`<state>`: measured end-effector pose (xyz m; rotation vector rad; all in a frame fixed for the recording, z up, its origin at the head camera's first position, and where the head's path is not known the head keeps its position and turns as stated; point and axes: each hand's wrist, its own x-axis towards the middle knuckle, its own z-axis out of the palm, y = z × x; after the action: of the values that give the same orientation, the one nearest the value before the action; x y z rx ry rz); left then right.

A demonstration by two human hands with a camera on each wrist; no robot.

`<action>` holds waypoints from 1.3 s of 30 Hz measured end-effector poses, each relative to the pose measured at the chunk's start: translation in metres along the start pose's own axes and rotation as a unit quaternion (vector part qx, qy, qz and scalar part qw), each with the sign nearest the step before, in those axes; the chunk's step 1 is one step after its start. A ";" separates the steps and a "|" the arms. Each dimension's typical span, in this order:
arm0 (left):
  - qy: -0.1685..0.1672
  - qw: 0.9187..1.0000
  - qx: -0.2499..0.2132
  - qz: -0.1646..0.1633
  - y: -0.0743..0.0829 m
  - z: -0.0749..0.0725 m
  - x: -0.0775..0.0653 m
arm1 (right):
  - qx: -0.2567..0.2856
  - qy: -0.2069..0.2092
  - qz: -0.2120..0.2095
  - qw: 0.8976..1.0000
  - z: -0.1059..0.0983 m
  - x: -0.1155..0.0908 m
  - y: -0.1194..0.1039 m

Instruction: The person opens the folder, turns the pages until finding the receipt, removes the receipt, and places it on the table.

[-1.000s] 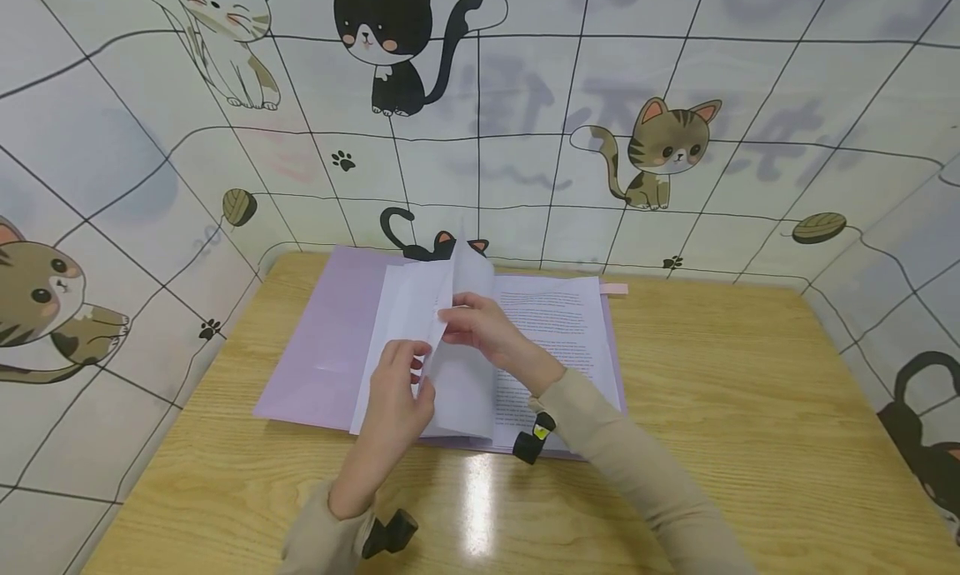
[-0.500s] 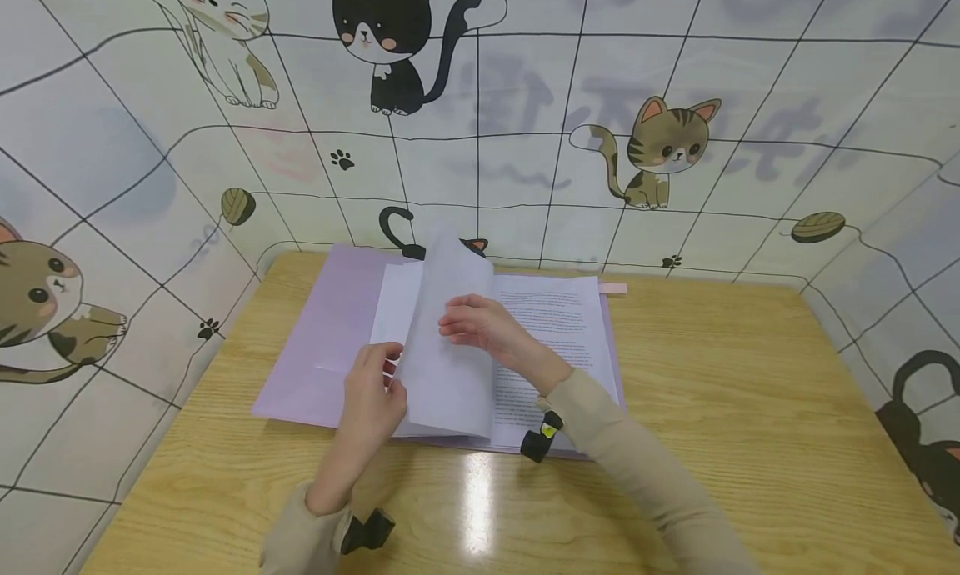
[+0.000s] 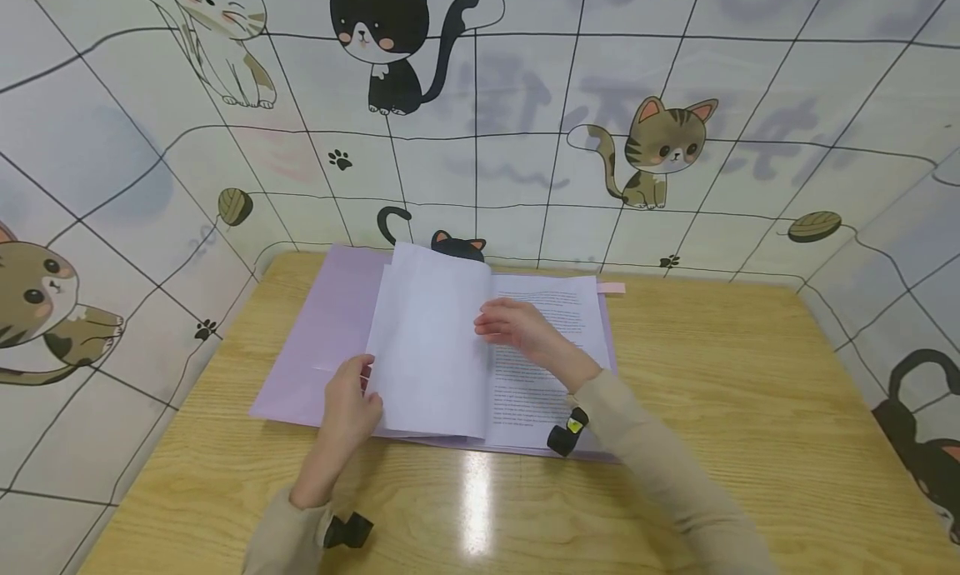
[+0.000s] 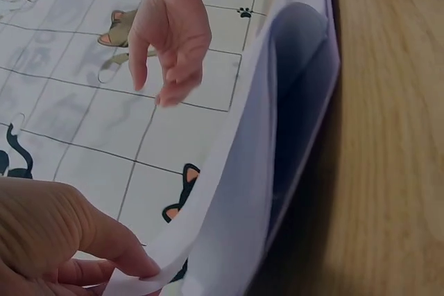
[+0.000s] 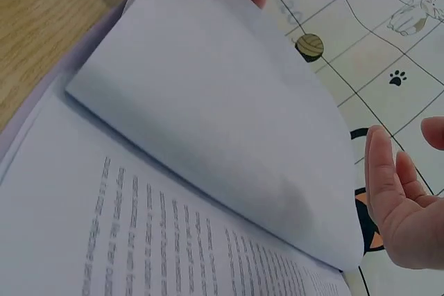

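Note:
A lilac folder (image 3: 318, 350) lies spread on the table, with a stack of paper sheets inside. Between thumb and fingers, my left hand (image 3: 348, 404) pinches the left edge of a blank-backed sheet (image 3: 435, 342); the left wrist view shows the thumb (image 4: 135, 265) on that edge. The sheet bows up from the stack, curving toward the middle of the folder. To its right a printed page (image 3: 551, 392) lies face up. My right hand (image 3: 525, 329) hovers over the pages with fingers loosely extended, holding nothing.
A pink tab (image 3: 611, 288) sticks out at the folder's upper right. The wooden table (image 3: 720, 408) extends on both sides. Behind it stands a backdrop (image 3: 517, 167) printed with cats and grid lines. Each wrist carries a small black camera (image 3: 566, 433).
My left hand has carried the sheet over to the left and lowered it. My right hand, which touched the sheet's edge earlier, has let go and moved right.

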<state>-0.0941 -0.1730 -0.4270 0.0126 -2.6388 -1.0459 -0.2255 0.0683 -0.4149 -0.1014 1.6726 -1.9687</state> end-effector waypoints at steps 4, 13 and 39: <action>-0.019 1.000 0.001 -0.024 -0.010 0.001 0.000 | -0.009 0.021 0.000 1.000 -0.016 0.000 0.001; -0.030 0.999 0.013 -0.037 -0.022 0.007 0.002 | -0.039 0.066 -0.011 0.997 -0.058 0.002 0.001; -0.062 0.997 0.037 -0.038 -0.039 0.016 0.001 | -0.117 0.256 0.011 0.960 -0.148 0.017 -0.024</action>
<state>-0.1034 -0.1905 -0.4642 0.0675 -2.8083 -1.0041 -0.3070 0.1949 -0.4302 0.3697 2.2166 -1.8728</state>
